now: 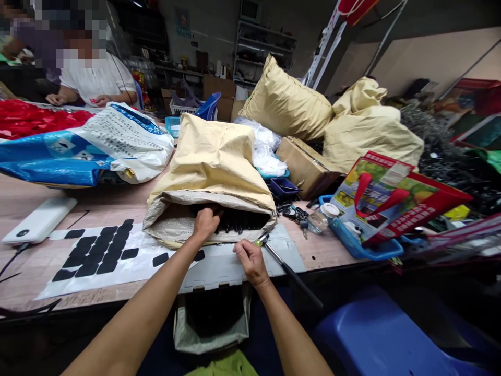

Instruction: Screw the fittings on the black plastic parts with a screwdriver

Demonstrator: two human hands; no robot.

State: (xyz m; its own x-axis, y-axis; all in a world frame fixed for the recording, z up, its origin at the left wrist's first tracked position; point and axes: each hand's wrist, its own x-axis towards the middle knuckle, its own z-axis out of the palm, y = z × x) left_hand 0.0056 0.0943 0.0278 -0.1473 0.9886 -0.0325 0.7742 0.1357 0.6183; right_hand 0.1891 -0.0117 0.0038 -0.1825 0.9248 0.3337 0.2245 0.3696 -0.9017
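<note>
A large yellow woven sack [219,156] lies on the table with its mouth open toward me, and black pieces [238,220] show inside. My left hand [206,223] reaches into the sack's mouth; its fingertips are partly hidden in shadow, so what they hold cannot be made out. In front of the sack's lower edge, my right hand [251,258] is curled closed over the grey board [219,266], and anything in its fingers is too small to tell. Just right of it lies a hammer [287,269] with a black handle, its head near the sack.
Left are a sheet of black stickers [97,250], a white power bank [39,220] and a blue-white bag [86,146]. Right are a jar [318,222] and a blue basket [368,250] holding a red bag. Below the table edge hangs an open sack [211,324]. People sit at the back left.
</note>
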